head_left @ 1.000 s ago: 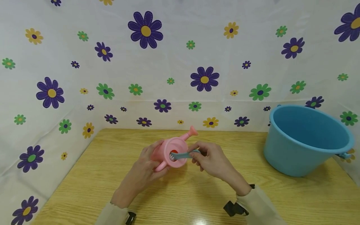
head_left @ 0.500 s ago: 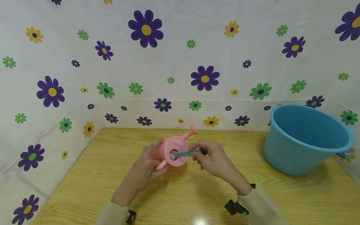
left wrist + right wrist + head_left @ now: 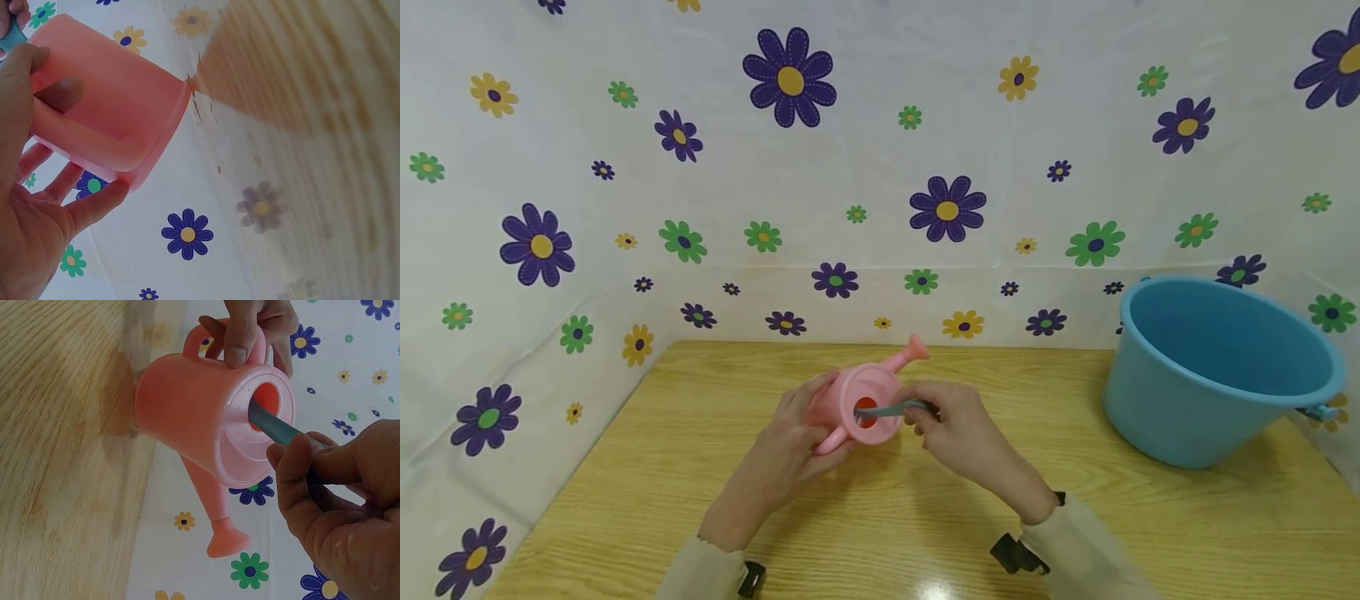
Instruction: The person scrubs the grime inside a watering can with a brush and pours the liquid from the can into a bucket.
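Observation:
My left hand [image 3: 778,442] grips a pink toy watering can [image 3: 181,406] at its handle and side, holding it tilted with the round top opening turned toward my right hand [image 3: 958,429]. The can's base edge meets the tabletop in the left wrist view. A blue-grey brush [image 3: 275,428] is pinched between my right thumb and fingers. Its head is inside the can's opening, where the bristles are mostly hidden. Red shows within the hole. The spout [image 3: 906,354] points away to the back right.
A large blue bucket [image 3: 1187,400] stands on the wooden table [image 3: 647,467] at the right. A white sheet [image 3: 865,150] printed with purple, green and yellow flowers rises behind the table and along its left side.
The brush head has gone deeper into the opening, so its white bristles have dropped mostly from sight. My right hand has shifted slightly left; the left hand and can stay about still.

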`<state>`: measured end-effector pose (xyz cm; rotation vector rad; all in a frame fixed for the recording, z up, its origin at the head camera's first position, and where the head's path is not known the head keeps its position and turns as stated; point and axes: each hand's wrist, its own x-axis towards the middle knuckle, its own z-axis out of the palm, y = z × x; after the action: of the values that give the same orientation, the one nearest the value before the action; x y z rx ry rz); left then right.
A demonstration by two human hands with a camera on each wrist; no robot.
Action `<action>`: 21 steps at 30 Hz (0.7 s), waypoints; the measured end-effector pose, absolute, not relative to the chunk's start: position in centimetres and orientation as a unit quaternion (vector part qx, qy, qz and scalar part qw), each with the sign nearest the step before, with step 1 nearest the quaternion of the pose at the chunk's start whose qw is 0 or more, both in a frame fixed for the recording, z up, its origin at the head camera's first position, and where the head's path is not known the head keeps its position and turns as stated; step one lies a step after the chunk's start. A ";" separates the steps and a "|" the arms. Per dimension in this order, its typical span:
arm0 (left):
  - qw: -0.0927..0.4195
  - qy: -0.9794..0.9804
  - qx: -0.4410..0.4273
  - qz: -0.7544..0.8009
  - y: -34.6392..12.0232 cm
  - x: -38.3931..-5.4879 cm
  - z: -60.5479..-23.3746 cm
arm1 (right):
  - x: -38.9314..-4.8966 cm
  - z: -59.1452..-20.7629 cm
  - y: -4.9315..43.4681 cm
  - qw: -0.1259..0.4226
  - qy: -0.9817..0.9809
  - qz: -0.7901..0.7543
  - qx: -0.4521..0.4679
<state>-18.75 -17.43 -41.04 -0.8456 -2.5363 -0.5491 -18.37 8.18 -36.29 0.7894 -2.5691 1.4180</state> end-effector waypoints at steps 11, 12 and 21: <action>0.212 -0.907 -0.310 -0.191 -17.4 -18.7 -40.9 | -18.6 -37.3 7.0 0.122 -0.836 0.385 0.371; 0.213 -0.906 -0.310 -0.192 -17.4 -18.7 -40.9 | -18.6 -37.3 6.9 0.120 -0.840 0.379 0.370; 0.212 -0.903 -0.317 -0.198 -17.6 -18.7 -41.0 | -18.5 -37.5 6.1 0.158 -0.870 0.272 0.380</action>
<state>-18.74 -17.56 -41.05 -0.8801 -2.5073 -0.5504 -18.52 6.15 -37.49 1.0880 -2.4871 0.7765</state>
